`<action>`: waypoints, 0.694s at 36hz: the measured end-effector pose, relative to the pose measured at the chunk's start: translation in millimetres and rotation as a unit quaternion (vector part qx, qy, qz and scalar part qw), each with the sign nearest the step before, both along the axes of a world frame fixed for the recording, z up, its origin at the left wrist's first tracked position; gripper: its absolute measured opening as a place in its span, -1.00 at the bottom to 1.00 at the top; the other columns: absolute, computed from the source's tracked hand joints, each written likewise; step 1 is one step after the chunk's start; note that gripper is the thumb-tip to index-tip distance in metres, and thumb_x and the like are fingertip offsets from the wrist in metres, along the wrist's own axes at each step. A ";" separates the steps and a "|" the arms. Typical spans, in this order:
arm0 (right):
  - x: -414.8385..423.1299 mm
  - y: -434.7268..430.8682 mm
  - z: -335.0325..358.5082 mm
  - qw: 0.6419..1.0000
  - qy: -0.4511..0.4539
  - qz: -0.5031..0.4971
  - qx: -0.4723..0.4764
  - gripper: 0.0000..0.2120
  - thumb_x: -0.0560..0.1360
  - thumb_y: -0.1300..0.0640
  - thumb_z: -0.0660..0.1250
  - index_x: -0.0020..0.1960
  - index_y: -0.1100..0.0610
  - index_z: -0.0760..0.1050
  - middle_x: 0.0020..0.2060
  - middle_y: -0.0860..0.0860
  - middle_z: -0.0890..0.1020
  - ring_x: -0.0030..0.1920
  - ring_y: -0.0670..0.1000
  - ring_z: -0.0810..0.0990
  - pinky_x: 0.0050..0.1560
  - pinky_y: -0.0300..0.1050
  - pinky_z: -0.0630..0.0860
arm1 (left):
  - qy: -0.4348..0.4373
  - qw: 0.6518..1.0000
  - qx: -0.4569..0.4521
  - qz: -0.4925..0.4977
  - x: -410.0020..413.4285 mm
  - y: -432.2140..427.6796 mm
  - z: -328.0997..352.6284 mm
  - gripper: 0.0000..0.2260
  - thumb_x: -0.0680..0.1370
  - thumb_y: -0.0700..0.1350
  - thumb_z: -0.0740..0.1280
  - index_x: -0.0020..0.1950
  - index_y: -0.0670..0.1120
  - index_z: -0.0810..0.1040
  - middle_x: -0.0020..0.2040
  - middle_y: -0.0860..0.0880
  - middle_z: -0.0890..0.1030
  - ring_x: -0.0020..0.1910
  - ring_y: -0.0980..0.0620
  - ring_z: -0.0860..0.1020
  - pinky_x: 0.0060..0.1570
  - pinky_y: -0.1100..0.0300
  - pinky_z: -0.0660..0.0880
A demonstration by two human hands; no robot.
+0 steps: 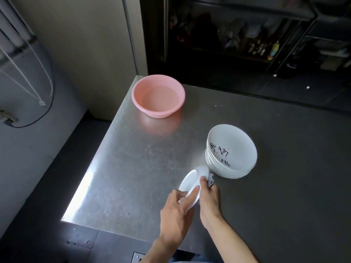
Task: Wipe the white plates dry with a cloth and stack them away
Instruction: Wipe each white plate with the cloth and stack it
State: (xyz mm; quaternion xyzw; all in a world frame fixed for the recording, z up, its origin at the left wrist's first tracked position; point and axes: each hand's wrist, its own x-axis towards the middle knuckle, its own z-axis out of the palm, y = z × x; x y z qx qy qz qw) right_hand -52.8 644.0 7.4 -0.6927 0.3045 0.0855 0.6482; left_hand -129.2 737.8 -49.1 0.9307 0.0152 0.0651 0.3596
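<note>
Left hand [175, 211] grips tilted plate [191, 182]; right hand [209, 199] presses cloth [210, 180] on it, beside plate stack [230, 151] near tabletop [133, 168] front edge.

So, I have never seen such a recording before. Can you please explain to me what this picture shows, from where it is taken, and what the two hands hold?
There is no machine here. A person works with two bare hands, and one camera worn on the head looks forward and down at them, so the single picture is the person's own view. The left hand grips a white plate, tilted above the metal table. The right hand holds a cloth against that plate. Just to the right stands a stack of white plates, with dark writing on the top one. Farther away sits a pink basin, apart from the rest; it seems to hold some water.
</note>
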 end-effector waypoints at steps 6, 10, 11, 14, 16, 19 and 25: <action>1.0 -22.0 -12.0 0.996 0.050 -0.057 0.053 -0.90 0.62 0.15 0.30 -0.07 0.13 0.51 -0.12 0.13 0.66 -0.13 0.13 0.64 -0.12 0.17 0.61 | -0.006 0.996 -0.090 -0.013 1.1 11.2 -18.3 -0.42 0.56 0.30 0.37 0.57 0.32 0.35 0.38 0.17 0.37 0.41 0.20 0.36 0.37 0.23 0.40; -0.6 -39.8 -10.4 0.984 0.038 -0.028 0.172 -0.90 0.64 0.17 0.29 0.10 0.15 0.55 -0.01 0.09 0.70 -0.03 0.08 0.66 -0.10 0.10 0.61 | 0.155 0.897 -0.353 0.216 5.9 24.3 -17.4 -0.25 0.52 0.41 0.31 0.63 0.11 0.28 0.54 0.07 0.32 0.52 0.15 0.30 0.48 0.13 0.28; -0.4 -44.5 -10.1 0.979 0.040 -0.015 0.200 -0.86 0.64 0.16 0.28 0.15 0.14 0.55 0.03 0.09 0.70 0.02 0.09 0.66 -0.07 0.10 0.61 | 0.197 0.851 -0.423 0.240 8.0 29.1 -15.9 -0.31 0.56 0.35 0.31 0.62 0.09 0.32 0.54 0.06 0.39 0.47 0.11 0.40 0.40 0.09 0.39; 0.7 -54.4 -9.5 0.971 0.041 0.031 0.232 -0.88 0.66 0.14 0.26 0.10 0.05 0.58 -0.02 0.01 0.70 -0.03 -0.02 0.67 -0.13 -0.07 0.59 | 0.247 0.735 -0.577 0.256 10.9 41.8 -14.6 -0.70 0.70 0.15 0.24 0.26 0.07 0.68 0.22 -0.06 0.71 0.08 0.00 0.71 -0.05 0.06 0.65; 0.7 -57.5 -12.5 0.979 0.050 0.048 0.191 -0.87 0.66 0.13 0.25 0.06 0.05 0.58 -0.09 0.00 0.63 -0.09 -0.03 0.60 -0.15 -0.11 0.54 | 0.262 0.709 -0.602 0.259 7.9 43.8 -16.2 -0.70 0.72 0.05 0.22 0.14 -0.04 0.71 0.07 -0.14 0.74 -0.10 -0.02 0.72 -0.20 0.06 0.65; 0.0 -59.1 -21.2 0.993 0.078 0.033 0.087 -0.80 0.66 0.08 0.21 0.03 0.13 0.59 -0.17 0.06 0.59 -0.13 0.02 0.52 -0.11 0.00 0.44 | 0.270 0.699 -0.614 0.249 3.3 40.9 -15.7 -0.77 0.74 -0.04 0.21 0.06 -0.11 0.60 -0.03 -0.13 0.67 -0.19 0.01 0.65 -0.26 0.09 0.61; -4.8 -54.5 -30.9 0.997 0.012 -0.030 -0.072 -0.81 0.67 -0.04 0.17 -0.07 0.00 0.43 -0.15 -0.07 0.53 -0.13 -0.08 0.51 0.10 -0.06 0.37 | 0.269 0.712 -0.604 0.236 1.7 37.1 -10.2 -0.81 0.73 -0.06 0.25 -0.04 -0.07 0.54 -0.08 -0.07 0.66 -0.18 0.03 0.65 -0.23 0.12 0.61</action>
